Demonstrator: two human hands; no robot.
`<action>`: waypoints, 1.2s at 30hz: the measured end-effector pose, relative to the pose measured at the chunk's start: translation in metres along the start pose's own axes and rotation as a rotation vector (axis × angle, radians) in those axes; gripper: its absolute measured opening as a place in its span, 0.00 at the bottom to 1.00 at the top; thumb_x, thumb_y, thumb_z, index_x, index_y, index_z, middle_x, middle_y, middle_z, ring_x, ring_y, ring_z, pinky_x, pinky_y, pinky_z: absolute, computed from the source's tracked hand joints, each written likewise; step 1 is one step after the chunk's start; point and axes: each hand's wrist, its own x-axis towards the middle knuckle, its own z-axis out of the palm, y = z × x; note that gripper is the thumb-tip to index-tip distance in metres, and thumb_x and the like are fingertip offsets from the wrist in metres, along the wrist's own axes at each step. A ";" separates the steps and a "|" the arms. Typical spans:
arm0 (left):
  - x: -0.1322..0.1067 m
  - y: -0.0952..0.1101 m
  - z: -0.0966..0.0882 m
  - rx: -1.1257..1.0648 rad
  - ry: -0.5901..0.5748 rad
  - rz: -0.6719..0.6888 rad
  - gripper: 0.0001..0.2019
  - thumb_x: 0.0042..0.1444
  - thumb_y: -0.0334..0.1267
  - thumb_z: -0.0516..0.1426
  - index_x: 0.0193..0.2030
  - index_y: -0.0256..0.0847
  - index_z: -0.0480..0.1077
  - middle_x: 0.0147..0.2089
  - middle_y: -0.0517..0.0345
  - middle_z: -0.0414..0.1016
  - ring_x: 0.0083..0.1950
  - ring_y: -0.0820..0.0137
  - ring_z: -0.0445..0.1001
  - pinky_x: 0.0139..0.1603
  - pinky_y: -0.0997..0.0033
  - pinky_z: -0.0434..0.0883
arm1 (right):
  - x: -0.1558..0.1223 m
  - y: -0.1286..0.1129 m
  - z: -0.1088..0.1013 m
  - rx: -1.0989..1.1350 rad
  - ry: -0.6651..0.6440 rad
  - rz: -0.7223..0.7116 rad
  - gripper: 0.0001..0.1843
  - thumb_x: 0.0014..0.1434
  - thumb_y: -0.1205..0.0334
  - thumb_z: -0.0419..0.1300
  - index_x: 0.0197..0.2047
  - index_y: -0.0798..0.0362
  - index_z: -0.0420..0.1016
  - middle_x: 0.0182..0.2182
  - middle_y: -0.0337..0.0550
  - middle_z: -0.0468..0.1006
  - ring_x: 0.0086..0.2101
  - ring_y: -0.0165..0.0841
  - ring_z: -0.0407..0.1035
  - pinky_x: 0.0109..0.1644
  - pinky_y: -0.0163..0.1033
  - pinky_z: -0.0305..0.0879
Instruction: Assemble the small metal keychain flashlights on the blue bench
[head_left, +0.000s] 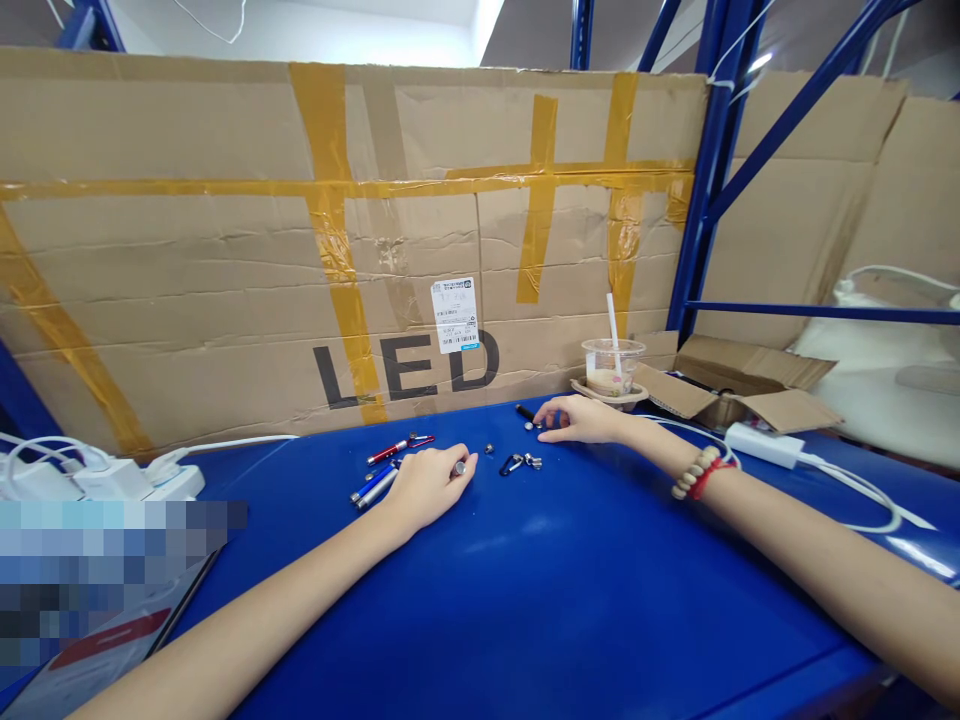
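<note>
My left hand [426,485] rests on the blue table [525,600], fingers curled around a small silver pen light whose tip [459,467] sticks out past the fingertips. Just left of it lie a red pen light [390,452] and blue and silver ones [373,487]. My right hand [579,419] lies farther back, fingers pinched on a small metal part next to a black pen light [524,411]. Between the hands lie small metal parts and a clip [519,462].
A taped cardboard wall marked "LED" [360,250] closes off the back. A plastic cup with a straw [613,366] and an open cardboard box [739,385] stand at the back right. A white power strip [112,480] and chargers lie at left, a white adapter [761,443] at right.
</note>
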 end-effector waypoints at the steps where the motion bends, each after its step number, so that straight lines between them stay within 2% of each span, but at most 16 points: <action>1: 0.000 0.000 0.000 0.003 0.003 0.000 0.16 0.61 0.43 0.42 0.32 0.42 0.67 0.28 0.60 0.74 0.33 0.67 0.73 0.24 0.75 0.54 | 0.001 0.001 0.002 0.014 -0.010 -0.008 0.24 0.50 0.45 0.56 0.45 0.53 0.73 0.36 0.44 0.75 0.31 0.29 0.68 0.32 0.31 0.61; 5: 0.000 0.000 0.001 0.014 0.000 -0.004 0.16 0.61 0.43 0.42 0.32 0.43 0.67 0.28 0.60 0.75 0.34 0.67 0.74 0.24 0.75 0.54 | 0.003 0.004 0.008 0.009 0.010 -0.030 0.22 0.53 0.48 0.54 0.45 0.53 0.73 0.35 0.44 0.73 0.32 0.29 0.66 0.34 0.31 0.61; 9: 0.000 0.000 0.001 0.017 -0.001 -0.002 0.16 0.61 0.43 0.42 0.32 0.43 0.68 0.28 0.59 0.74 0.33 0.67 0.74 0.24 0.75 0.54 | 0.004 0.005 0.014 -0.018 0.035 -0.059 0.22 0.55 0.51 0.53 0.51 0.50 0.68 0.37 0.43 0.71 0.33 0.29 0.66 0.37 0.33 0.62; 13: 0.000 0.000 0.000 0.020 -0.007 0.002 0.16 0.61 0.43 0.42 0.32 0.43 0.67 0.28 0.59 0.74 0.32 0.67 0.73 0.24 0.75 0.53 | 0.004 0.004 0.020 -0.112 0.139 -0.071 0.26 0.56 0.50 0.52 0.57 0.49 0.62 0.44 0.50 0.67 0.41 0.36 0.65 0.45 0.41 0.62; 15: 0.000 0.000 0.000 0.019 -0.003 0.004 0.16 0.61 0.43 0.42 0.32 0.43 0.67 0.28 0.59 0.75 0.32 0.67 0.73 0.24 0.75 0.53 | 0.004 0.003 0.023 -0.162 0.192 -0.082 0.26 0.57 0.49 0.51 0.56 0.49 0.63 0.48 0.52 0.65 0.47 0.40 0.63 0.49 0.46 0.60; 17: 0.000 0.000 0.000 0.019 0.000 0.002 0.16 0.61 0.43 0.42 0.32 0.43 0.67 0.28 0.59 0.75 0.33 0.67 0.73 0.24 0.75 0.54 | 0.006 0.003 0.026 -0.163 0.187 -0.093 0.23 0.58 0.49 0.49 0.53 0.48 0.68 0.49 0.51 0.67 0.48 0.41 0.63 0.49 0.46 0.60; 20: 0.000 0.000 0.001 0.022 -0.007 -0.002 0.16 0.61 0.43 0.42 0.32 0.43 0.67 0.28 0.59 0.75 0.33 0.66 0.74 0.24 0.75 0.54 | 0.009 0.006 0.029 -0.128 0.183 -0.102 0.18 0.59 0.53 0.50 0.45 0.50 0.74 0.44 0.46 0.73 0.42 0.36 0.68 0.46 0.40 0.62; 24: 0.000 0.000 0.001 0.017 -0.003 -0.007 0.16 0.61 0.43 0.42 0.33 0.43 0.67 0.28 0.60 0.75 0.33 0.66 0.74 0.24 0.75 0.53 | 0.010 0.009 0.026 -0.102 0.271 -0.073 0.10 0.55 0.64 0.54 0.35 0.54 0.76 0.34 0.43 0.76 0.34 0.31 0.70 0.42 0.34 0.63; 29: 0.000 0.000 -0.001 -0.015 -0.006 -0.001 0.15 0.61 0.42 0.42 0.32 0.42 0.66 0.27 0.60 0.74 0.31 0.67 0.73 0.24 0.75 0.54 | 0.007 -0.003 0.018 -0.084 0.400 -0.054 0.11 0.54 0.63 0.55 0.40 0.55 0.73 0.31 0.42 0.75 0.30 0.28 0.69 0.35 0.31 0.63; 36: 0.000 -0.002 0.001 -0.101 0.054 0.018 0.15 0.62 0.43 0.42 0.33 0.42 0.65 0.28 0.60 0.73 0.32 0.68 0.72 0.28 0.75 0.58 | 0.006 -0.029 0.021 -0.155 0.370 -0.187 0.08 0.50 0.67 0.57 0.35 0.54 0.74 0.28 0.40 0.71 0.28 0.26 0.65 0.31 0.29 0.57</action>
